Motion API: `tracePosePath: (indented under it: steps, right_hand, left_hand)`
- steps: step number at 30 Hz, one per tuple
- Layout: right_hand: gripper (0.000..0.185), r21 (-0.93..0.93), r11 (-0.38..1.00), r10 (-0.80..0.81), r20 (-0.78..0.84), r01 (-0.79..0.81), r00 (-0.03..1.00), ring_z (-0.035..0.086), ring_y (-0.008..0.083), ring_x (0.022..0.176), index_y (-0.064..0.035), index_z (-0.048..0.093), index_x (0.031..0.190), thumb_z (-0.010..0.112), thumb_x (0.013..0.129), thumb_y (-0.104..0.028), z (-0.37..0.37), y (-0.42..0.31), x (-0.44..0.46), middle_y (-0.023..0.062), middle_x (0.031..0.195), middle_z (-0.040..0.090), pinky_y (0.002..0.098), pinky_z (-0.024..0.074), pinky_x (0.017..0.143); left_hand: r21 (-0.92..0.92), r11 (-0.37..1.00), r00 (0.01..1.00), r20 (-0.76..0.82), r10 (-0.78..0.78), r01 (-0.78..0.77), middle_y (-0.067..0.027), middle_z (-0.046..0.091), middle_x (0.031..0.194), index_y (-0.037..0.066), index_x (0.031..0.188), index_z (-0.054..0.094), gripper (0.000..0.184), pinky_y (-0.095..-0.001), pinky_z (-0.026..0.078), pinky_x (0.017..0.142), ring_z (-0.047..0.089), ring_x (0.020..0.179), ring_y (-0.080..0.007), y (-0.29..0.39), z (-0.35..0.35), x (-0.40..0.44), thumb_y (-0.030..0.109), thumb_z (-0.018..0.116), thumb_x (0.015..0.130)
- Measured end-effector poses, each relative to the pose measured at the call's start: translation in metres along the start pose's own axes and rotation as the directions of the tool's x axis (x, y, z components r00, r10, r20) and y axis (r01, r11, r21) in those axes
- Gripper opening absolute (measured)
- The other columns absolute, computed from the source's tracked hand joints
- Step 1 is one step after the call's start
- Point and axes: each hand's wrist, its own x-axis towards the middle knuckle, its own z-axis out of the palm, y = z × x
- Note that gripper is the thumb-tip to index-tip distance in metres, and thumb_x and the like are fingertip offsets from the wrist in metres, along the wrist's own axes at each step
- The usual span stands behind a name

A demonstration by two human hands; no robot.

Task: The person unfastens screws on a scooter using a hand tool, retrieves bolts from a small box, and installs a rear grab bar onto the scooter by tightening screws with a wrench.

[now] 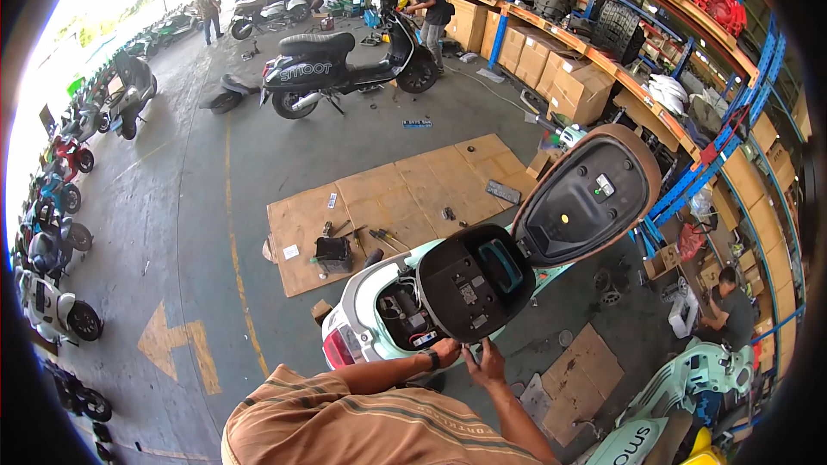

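Observation:
A mint-green scooter (pixel 353 314) stands in front of me with its brown-rimmed seat (pixel 594 189) tipped up. Its black storage bucket (pixel 469 293) sits in the body, and wiring and parts show in the bay (pixel 405 314) behind it. My left hand (pixel 446 350), with a dark band at the wrist, is at the near side edge of the bucket, its fingers closed. Close beside it my right hand (pixel 487 363) has its fingers bent together at the same edge. Whatever either hand holds is too small to make out.
Flattened cardboard (pixel 396 198) beyond the scooter bears a black battery (pixel 333 254) and several tools. A black scooter (pixel 345 73) stands farther off, with a person (pixel 431 9) beside it. Another person (pixel 730 310) crouches at right near mint-green body panels (pixel 680 383). Shelving (pixel 663 112) lines the right.

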Motion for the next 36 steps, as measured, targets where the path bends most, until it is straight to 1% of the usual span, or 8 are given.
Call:
tracePosePath:
  steps: [6,10,12,16,23,25,31,36]
  right_hand:
    - [0.041,0.015,0.98,-0.183,0.436,0.197,0.881,0.061,0.0344,0.099,-0.0084,0.064,0.108,0.073,0.076,-0.033,-0.007,0.024,0.023,0.0159,0.102,0.065,0.0415,0.0469,0.088]
    - [0.039,-0.024,0.924,-0.378,0.076,0.381,0.923,0.064,0.0361,0.083,-0.0058,0.067,0.091,0.075,0.072,-0.04,0.016,0.014,0.023,0.0142,0.088,0.067,0.0427,0.0509,0.073]
    - [0.038,-0.041,0.925,-0.379,-0.056,0.377,0.924,0.064,0.0379,0.077,-0.0046,0.068,0.087,0.073,0.073,-0.04,0.037,0.008,0.022,0.0158,0.082,0.067,0.0436,0.0512,0.066]
    - [0.033,-0.143,0.984,0.053,-0.309,-0.101,0.95,0.063,0.0401,0.069,-0.0044,0.064,0.075,0.067,0.074,-0.038,0.076,0.022,0.011,0.0194,0.073,0.064,0.0477,0.0505,0.06]
    - [0.034,-0.263,0.964,-0.02,0.038,0.029,0.999,0.063,0.0393,0.07,-0.0034,0.065,0.083,0.062,0.082,-0.038,0.03,0.019,0.016,0.0204,0.076,0.065,0.0481,0.0513,0.063]
    - [0.031,-0.181,0.917,-0.31,0.238,0.356,0.92,0.064,0.038,0.074,-0.0058,0.066,0.094,0.062,0.084,-0.035,0.014,0.029,0.024,0.0181,0.082,0.066,0.0467,0.0525,0.066]
    - [0.04,-0.164,0.757,-0.53,0.413,0.633,0.741,0.057,0.0344,0.103,-0.0123,0.064,0.11,0.065,0.081,-0.04,-0.003,0.041,0.067,0.0133,0.113,0.06,0.0467,0.0475,0.085]
    - [0.051,-0.073,0.757,-0.572,0.406,0.649,0.713,0.05,0.0362,0.115,-0.0127,0.059,0.117,0.075,0.073,-0.032,0.001,0.046,0.074,0.0137,0.123,0.055,0.0498,0.038,0.1]
  left_hand:
    - [-0.132,0.99,0.994,0.103,-0.037,0.05,-0.0254,0.063,0.097,0.003,0.103,0.057,0.024,-0.0469,0.048,0.078,0.06,0.095,-0.0417,-0.001,-0.014,0.004,0.019,0.053,0.084]
    - [-0.075,0.977,0.965,0.156,0.21,-0.201,-0.0233,0.065,0.094,0.005,0.103,0.058,0.027,-0.0448,0.05,0.076,0.062,0.09,-0.0376,-0.049,0.013,0.011,0.022,0.055,0.083]
    - [-0.151,0.985,0.937,0.325,0.127,-0.081,-0.0207,0.064,0.107,0.004,0.103,0.061,0.025,-0.043,0.048,0.085,0.06,0.099,-0.0349,-0.009,-0.02,0.017,0.016,0.056,0.082]
    - [0.248,0.964,0.929,0.37,0.001,-0.1,-0.0199,0.063,0.109,0.006,0.109,0.06,0.028,-0.0437,0.049,0.085,0.06,0.101,-0.0342,0.036,-0.049,0.016,0.016,0.052,0.085]
    - [0.157,0.984,0.909,0.417,0.012,-0.085,-0.0123,0.055,0.122,0.015,0.128,0.049,0.042,-0.0498,0.045,0.091,0.054,0.111,-0.0318,-0.015,-0.009,0.024,0.034,0.051,0.09]
    - [0.186,0.98,0.844,0.534,-0.047,-0.063,-0.0101,0.052,0.126,0.017,0.133,0.046,0.047,-0.0516,0.044,0.093,0.052,0.113,-0.0311,-0.039,0.004,0.032,0.039,0.051,0.092]
    - [0.154,0.975,0.977,0.164,0.133,-0.159,-0.0186,0.061,0.113,0.009,0.117,0.058,0.033,-0.0456,0.049,0.085,0.059,0.103,-0.0347,-0.024,0.0,0.024,0.018,0.05,0.087]
    - [0.168,0.983,0.979,0.197,0.044,-0.078,-0.0214,0.063,0.112,0.008,0.114,0.061,0.031,-0.0451,0.05,0.081,0.061,0.099,-0.0373,0.026,-0.034,0.022,0.011,0.049,0.085]
